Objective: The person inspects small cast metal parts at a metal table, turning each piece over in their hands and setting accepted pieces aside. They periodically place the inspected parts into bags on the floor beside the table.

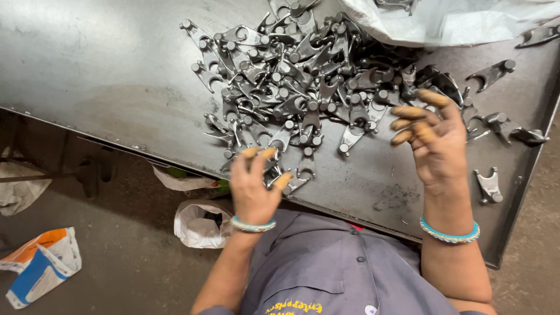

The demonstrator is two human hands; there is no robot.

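Gleaming grey forked metal parts heaped on steel table, left hand and right hand fingers spread, empty.

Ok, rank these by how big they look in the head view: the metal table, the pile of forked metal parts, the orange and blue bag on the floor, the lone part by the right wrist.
1. Metal table
2. Pile of forked metal parts
3. Orange and blue bag, though it lies farther down on the floor, so it may look smaller than it is
4. Lone part near the right hand

A crumpled white plastic bag lies on the grey concrete floor below the fingers; an orange-blue-white sack far left.
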